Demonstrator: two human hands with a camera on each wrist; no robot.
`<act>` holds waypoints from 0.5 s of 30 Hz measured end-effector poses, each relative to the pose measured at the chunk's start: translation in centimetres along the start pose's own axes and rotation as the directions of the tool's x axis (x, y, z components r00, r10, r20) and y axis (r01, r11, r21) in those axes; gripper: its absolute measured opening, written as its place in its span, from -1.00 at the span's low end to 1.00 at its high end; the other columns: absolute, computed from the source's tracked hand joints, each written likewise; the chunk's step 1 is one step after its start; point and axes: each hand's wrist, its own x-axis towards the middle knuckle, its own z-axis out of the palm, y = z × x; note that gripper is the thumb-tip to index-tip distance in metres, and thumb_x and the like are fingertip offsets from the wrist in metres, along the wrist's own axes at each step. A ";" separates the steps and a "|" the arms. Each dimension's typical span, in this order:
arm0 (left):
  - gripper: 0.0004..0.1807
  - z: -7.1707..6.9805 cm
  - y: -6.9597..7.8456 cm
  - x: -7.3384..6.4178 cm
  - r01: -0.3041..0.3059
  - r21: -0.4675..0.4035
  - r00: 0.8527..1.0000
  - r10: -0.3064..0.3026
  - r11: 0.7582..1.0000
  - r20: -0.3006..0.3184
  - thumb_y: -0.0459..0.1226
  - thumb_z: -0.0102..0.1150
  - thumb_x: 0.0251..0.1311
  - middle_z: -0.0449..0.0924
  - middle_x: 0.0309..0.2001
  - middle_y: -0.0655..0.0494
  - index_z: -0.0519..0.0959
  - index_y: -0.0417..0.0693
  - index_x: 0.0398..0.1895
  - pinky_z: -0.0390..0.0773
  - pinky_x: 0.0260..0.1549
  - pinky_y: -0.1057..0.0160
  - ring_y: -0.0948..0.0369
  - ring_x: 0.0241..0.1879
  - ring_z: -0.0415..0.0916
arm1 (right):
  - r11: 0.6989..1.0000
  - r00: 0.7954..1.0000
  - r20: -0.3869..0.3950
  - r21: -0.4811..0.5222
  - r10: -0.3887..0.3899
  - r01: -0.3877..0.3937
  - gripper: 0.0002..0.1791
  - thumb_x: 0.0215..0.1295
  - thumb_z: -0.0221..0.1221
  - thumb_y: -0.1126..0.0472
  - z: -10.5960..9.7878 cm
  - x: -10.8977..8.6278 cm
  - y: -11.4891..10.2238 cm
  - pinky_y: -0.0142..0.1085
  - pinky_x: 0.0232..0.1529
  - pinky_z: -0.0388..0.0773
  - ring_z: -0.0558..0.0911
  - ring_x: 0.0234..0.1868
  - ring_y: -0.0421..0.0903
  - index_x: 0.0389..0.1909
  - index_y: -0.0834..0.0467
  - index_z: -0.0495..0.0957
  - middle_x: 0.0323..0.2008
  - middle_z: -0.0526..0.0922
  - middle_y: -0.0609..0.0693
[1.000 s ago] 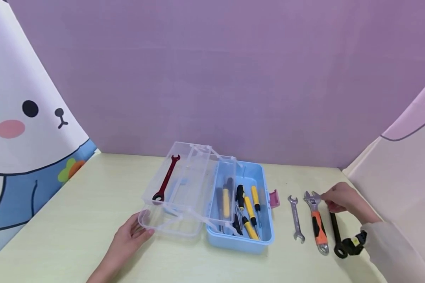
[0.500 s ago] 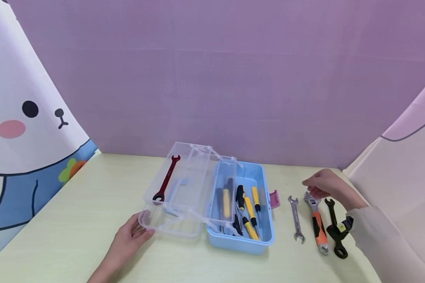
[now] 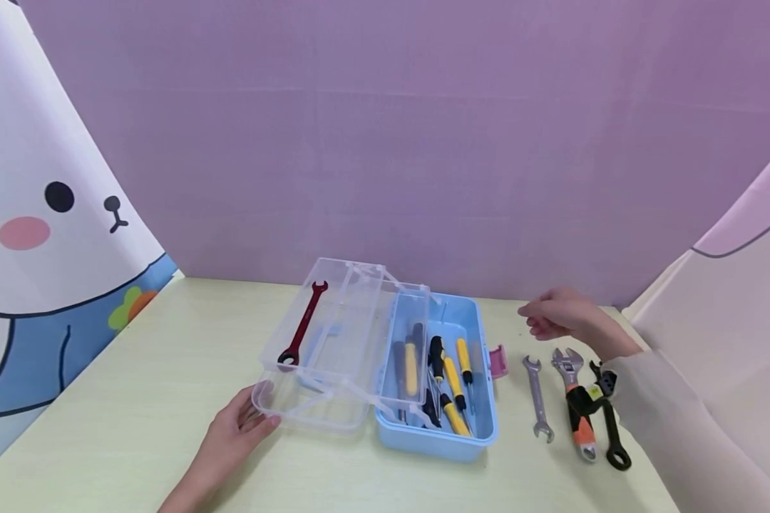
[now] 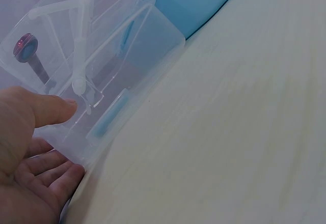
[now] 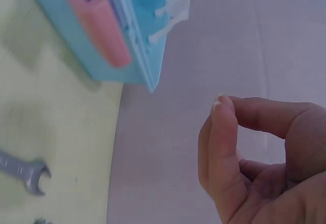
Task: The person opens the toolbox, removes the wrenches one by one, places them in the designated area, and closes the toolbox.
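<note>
My left hand (image 3: 233, 429) grips the near-left corner of the toolbox's clear lid (image 4: 147, 46), thumb on one side and fingers on the other. A red combination wrench (image 3: 304, 324) lies in the clear tray. My right hand (image 3: 561, 317) is above the table's back right, thumb tip against the index fingertip, nothing visible between them in the right wrist view (image 5: 265, 158). Nearest below it are a silver open-end wrench (image 3: 537, 399) and an adjustable wrench (image 3: 567, 363) with an orange and black handle. A black combination wrench (image 3: 612, 431) lies farther right, partly hidden by the wrist camera.
The open blue toolbox (image 3: 433, 445) stands mid-table, holding several yellow and black screwdrivers (image 3: 453, 381); its tray partly overhangs them. A pink latch (image 3: 498, 362) sticks out on its right side. Purple cloth (image 3: 385, 142) closes off the table's back.
My right hand has risen and moved left, from over the black wrench past the adjustable wrench to behind the silver one. My left hand and the toolbox stay put.
</note>
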 end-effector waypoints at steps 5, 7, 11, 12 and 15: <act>-0.37 0.0 0.1 -0.2 0.006 -0.003 1.000 -0.006 1.000 -0.003 -0.43 0.21 0.18 0.29 0.23 -0.52 0.22 -0.48 0.28 0.61 0.03 0.24 -0.23 0.21 0.36 | 1.000 1.000 0.002 -0.018 0.000 0.000 -0.76 0.33 0.11 0.20 1.1 0.2 -1.5 -0.37 -0.37 0.71 0.58 -0.57 -0.26 -0.25 0.36 0.51 -0.58 0.56 -0.08; -0.37 0.0 0.1 -0.3 0.001 -0.004 1.000 -0.001 1.000 -0.004 -0.43 0.21 0.18 0.29 0.24 -0.51 0.22 -0.48 0.28 0.61 0.03 0.23 -0.23 0.21 0.36 | 1.000 1.000 0.009 -0.016 0.005 -0.005 -0.75 0.33 0.12 0.20 1.5 0.4 -2.0 -0.38 -0.37 0.71 0.58 -0.57 -0.26 -0.22 0.37 0.50 -0.57 0.56 -0.07; -0.38 0.1 0.2 -0.4 -0.010 -0.003 1.000 0.010 1.000 -0.009 -0.43 0.21 0.17 0.29 0.24 -0.51 0.22 -0.48 0.27 0.60 0.04 0.22 -0.23 0.22 0.36 | 1.000 1.000 0.028 -0.011 0.002 -0.002 -0.74 0.33 0.11 0.20 2.2 0.8 -2.6 -0.39 -0.38 0.70 0.58 -0.56 -0.26 -0.22 0.38 0.50 -0.57 0.56 -0.06; -0.38 0.1 0.3 -0.4 -0.010 0.002 1.000 0.010 1.000 -0.010 -0.42 0.22 0.17 0.29 0.24 -0.50 0.23 -0.48 0.27 0.61 0.04 0.24 -0.22 0.22 0.35 | 1.000 1.000 0.029 -0.016 -0.001 0.002 -0.74 0.33 0.11 0.20 2.4 0.9 -2.8 -0.38 -0.37 0.71 0.58 -0.56 -0.25 -0.22 0.38 0.50 -0.56 0.56 -0.06; -0.38 0.1 0.3 -0.4 -0.019 -0.001 1.000 0.019 1.000 -0.013 -0.43 0.22 0.17 0.30 0.24 -0.50 0.24 -0.48 0.26 0.60 0.04 0.25 -0.22 0.21 0.36 | 1.000 1.000 0.028 -0.023 0.001 -0.001 -0.75 0.33 0.12 0.20 2.9 1.3 -3.1 -0.36 -0.35 0.71 0.58 -0.57 -0.24 -0.24 0.36 0.50 -0.57 0.55 -0.04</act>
